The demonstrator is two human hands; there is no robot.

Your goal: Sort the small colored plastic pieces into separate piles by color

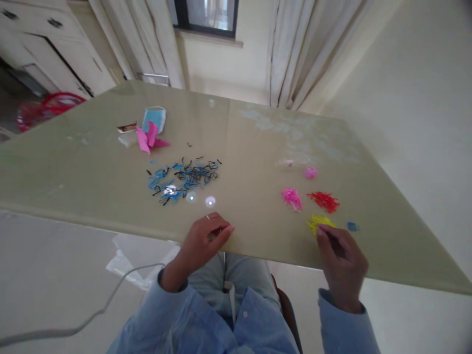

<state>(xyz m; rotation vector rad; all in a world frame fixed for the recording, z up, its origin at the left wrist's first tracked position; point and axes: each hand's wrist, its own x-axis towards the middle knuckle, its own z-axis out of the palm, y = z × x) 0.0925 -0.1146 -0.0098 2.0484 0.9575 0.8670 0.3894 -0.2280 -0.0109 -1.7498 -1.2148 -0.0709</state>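
My left hand (206, 241) rests at the table's front edge, its fingers curled and thumb pressed to the fingers; anything between them is too small to tell. At the yellow pile of small bands (317, 222), my right hand (341, 258) has thumb and forefinger pinched together over the pile's near side, and what they hold is hidden. Pink bands (292, 198) and red bands (324, 201) lie just behind the yellow ones. A small blue bunch (353, 226) sits right of them. Mixed black and blue bands (191, 176) are spread out left of centre.
On the table (243, 147), a blue mask (155, 119) and pink paper (148, 138) lie back left. A clear bottle-like item (289, 162) and a pink clump (310, 172) are behind the right piles. A cable (106, 305) runs below the table's left front.
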